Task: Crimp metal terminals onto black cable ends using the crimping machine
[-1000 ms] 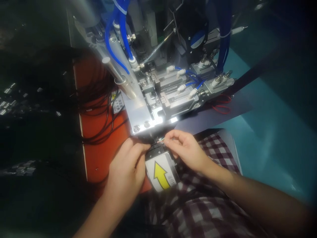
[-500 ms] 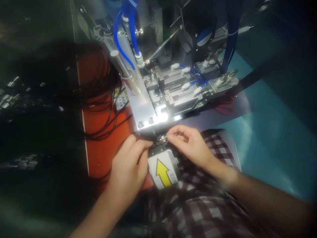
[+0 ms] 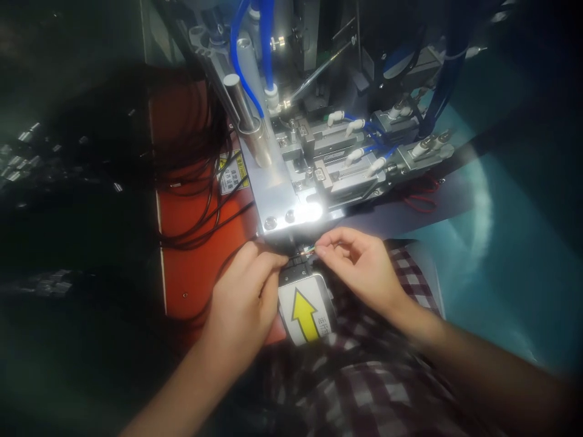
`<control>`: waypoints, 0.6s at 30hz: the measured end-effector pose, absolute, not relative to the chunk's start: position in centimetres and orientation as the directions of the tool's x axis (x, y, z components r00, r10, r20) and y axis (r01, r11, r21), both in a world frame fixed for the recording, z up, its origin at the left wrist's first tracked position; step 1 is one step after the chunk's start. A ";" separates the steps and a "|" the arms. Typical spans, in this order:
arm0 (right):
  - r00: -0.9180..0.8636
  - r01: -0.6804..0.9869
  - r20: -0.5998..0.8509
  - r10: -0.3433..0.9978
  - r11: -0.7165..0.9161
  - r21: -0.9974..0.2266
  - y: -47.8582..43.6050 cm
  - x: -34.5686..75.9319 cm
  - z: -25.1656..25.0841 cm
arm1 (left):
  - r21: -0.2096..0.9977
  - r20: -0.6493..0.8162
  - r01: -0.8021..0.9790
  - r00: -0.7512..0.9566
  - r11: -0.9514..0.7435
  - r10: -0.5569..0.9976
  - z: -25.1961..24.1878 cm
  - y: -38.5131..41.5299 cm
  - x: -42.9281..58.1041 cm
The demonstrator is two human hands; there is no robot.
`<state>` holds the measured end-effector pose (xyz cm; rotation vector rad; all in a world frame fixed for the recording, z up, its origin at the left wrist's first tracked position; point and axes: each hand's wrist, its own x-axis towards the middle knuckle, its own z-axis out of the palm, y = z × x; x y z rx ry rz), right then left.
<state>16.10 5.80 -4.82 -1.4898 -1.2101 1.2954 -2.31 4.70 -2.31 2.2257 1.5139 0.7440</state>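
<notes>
Thin coloured wires (image 3: 310,249) stretch across the short gap between my two hands, just below the machine's bright front edge. My right hand (image 3: 362,264) is closed, with thumb and forefinger pinching the right end of the wires. On the other side, my left hand (image 3: 248,288) is closed too, its fingertips pressed together at the left end of this thin strand. What exactly lies under those left fingertips is hard to see. Directly beneath the wires sits a small dark fixture (image 3: 295,273), and in front of it a white cover (image 3: 291,303) with a yellow arrow.
A metal plate (image 3: 273,194) with a post and bolts stands just beyond my hands. Behind it are pneumatic cylinders (image 3: 350,182) with blue hoses (image 3: 268,54). Black cables (image 3: 195,237) trail over the orange base (image 3: 182,273). A checked cloth (image 3: 359,388) covers my lap.
The whole view has shifted, so the machine and both hands appear slightly further right. Both hands keep nearly the same pose, and the wires stay between them.
</notes>
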 end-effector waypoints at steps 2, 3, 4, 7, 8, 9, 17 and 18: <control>0.019 0.152 -0.188 0.982 -0.189 -0.970 5.6 16.1 -4.9 | 0.555 0.222 0.747 0.291 -0.366 0.930 -2.3 4.7 -2.4; 0.024 0.156 -0.167 0.986 -0.169 -0.973 5.5 16.1 -4.9 | 0.556 0.218 0.747 0.292 -0.365 0.931 -2.2 4.7 -2.4; 0.033 0.163 -0.146 0.989 -0.149 -0.975 5.4 16.1 -5.0 | 0.556 0.218 0.746 0.293 -0.366 0.931 -2.2 4.7 -2.4; 0.059 0.196 -0.108 0.992 -0.118 -0.973 5.0 16.0 -5.0 | 0.552 0.220 0.749 0.294 -0.368 0.930 -2.2 4.7 -2.3; 0.060 0.207 -0.102 0.993 -0.113 -0.972 4.9 16.0 -5.1 | 0.552 0.222 0.748 0.293 -0.368 0.930 -2.2 4.7 -2.3; 0.059 0.216 -0.097 0.994 -0.107 -0.970 4.8 16.0 -5.1 | 0.554 0.223 0.747 0.291 -0.367 0.930 -2.3 4.7 -2.3; 0.050 0.228 -0.065 0.997 -0.075 -0.971 4.8 15.9 -5.1 | 0.549 0.222 0.752 0.290 -0.365 0.931 -2.2 4.7 -2.3; 0.047 0.212 -0.090 0.995 -0.098 -0.972 4.9 15.9 -5.1 | 0.551 0.222 0.750 0.290 -0.365 0.931 -2.2 4.7 -2.3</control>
